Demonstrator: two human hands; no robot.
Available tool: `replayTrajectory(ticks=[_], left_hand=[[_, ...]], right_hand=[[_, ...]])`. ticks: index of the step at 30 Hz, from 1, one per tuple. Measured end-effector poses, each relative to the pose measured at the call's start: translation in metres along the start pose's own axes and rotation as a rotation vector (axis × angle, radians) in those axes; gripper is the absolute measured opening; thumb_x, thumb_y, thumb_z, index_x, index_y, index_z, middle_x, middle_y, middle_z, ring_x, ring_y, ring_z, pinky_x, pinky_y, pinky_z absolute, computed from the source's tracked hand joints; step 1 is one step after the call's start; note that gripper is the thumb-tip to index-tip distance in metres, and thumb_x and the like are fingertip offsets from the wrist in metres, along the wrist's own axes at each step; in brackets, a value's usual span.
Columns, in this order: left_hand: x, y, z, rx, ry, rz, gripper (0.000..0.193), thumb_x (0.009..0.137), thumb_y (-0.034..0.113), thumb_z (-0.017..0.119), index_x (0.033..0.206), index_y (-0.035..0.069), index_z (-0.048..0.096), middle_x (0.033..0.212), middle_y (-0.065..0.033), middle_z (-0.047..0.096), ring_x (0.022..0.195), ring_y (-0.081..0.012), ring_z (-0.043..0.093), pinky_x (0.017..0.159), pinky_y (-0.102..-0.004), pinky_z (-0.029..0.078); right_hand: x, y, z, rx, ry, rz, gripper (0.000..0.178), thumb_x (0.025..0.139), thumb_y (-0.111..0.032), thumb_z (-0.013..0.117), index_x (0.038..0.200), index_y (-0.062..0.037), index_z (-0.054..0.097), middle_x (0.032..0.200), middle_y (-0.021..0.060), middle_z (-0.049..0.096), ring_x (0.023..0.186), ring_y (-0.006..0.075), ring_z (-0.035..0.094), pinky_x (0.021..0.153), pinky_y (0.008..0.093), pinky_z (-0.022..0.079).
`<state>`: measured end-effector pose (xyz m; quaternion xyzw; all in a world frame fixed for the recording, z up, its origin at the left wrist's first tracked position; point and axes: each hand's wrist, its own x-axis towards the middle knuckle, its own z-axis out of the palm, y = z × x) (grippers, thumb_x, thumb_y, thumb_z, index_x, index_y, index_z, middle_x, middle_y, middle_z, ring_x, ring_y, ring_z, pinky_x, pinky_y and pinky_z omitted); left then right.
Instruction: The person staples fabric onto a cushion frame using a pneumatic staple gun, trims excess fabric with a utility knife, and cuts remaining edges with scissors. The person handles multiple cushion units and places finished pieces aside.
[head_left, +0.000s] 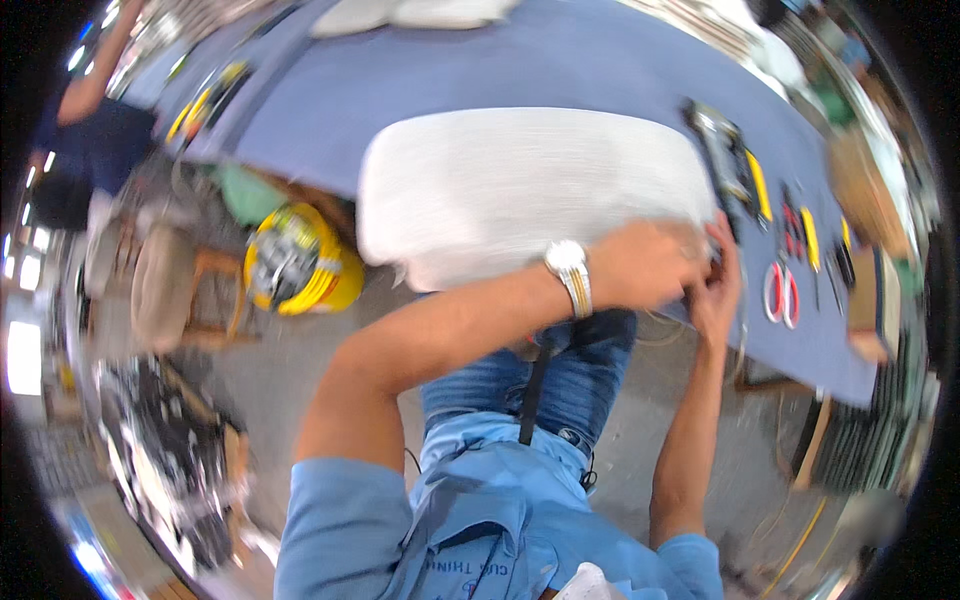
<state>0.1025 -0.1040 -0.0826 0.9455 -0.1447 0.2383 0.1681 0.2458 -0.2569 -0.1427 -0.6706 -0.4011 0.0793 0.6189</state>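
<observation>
A white fabric-covered cushion (pixel 530 190) with rounded corners lies along the near edge of the blue-grey table. My left hand (pixel 655 262), a watch on its wrist, reaches across my body to the cushion's right near corner. There it meets my right hand (pixel 715 285), which is at the cushion's right end. Both hands look closed, their fingers drawn together and partly smeared by motion. Something small and dark shows between them, too unclear to name. Just beyond the hands lies a dark and silver hand tool (pixel 722 150), perhaps a staple gun.
Right of the cushion lie scissors (pixel 781 292) with red and white handles, a yellow-handled tool (pixel 810 238) and a box (pixel 876 305). More white cushions (pixel 415 12) rest at the far side. A yellow bucket (pixel 340 280) stands below left, near a padded stool (pixel 163 285). Another person (pixel 95 145) is at upper left.
</observation>
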Motion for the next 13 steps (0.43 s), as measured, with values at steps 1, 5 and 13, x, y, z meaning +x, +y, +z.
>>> replayTrajectory(ticks=[1,5,13], left_hand=[[-0.02,0.022,-0.006,-0.131,-0.06,-0.081,0.04,0.089,0.029,0.069,0.125,0.012,0.063,0.114,-0.0145,0.071,0.099,-0.0354,0.07,0.083,-0.0486,0.058],[-0.106,0.074,-0.061,-0.26,0.047,-0.184,0.037,0.093,0.032,0.071,0.124,0.013,0.069,0.122,-0.0108,0.072,0.099,-0.0305,0.073,0.08,-0.0407,0.06],[-0.28,-0.024,-0.132,0.097,0.723,-0.804,0.037,0.099,0.028,0.068,0.132,0.012,0.069,0.142,-0.0179,0.062,0.13,-0.0283,0.061,0.115,-0.0413,0.043]], right_hand=[[-0.003,-0.007,-0.001,-0.059,-0.063,-0.13,0.045,0.09,-0.012,0.077,0.131,-0.0026,0.061,0.16,0.0174,0.043,0.142,0.0304,0.048,0.112,0.0426,0.045],[-0.017,0.001,-0.009,-0.157,-0.093,-0.201,0.043,0.087,-0.013,0.078,0.126,-0.0044,0.062,0.159,0.0192,0.045,0.145,0.0323,0.044,0.116,0.0456,0.039],[-0.029,-0.087,0.054,-0.656,-0.166,-0.479,0.067,0.078,-0.008,0.074,0.143,-0.0103,0.059,0.16,0.0187,0.044,0.15,0.0366,0.038,0.125,0.053,0.023]])
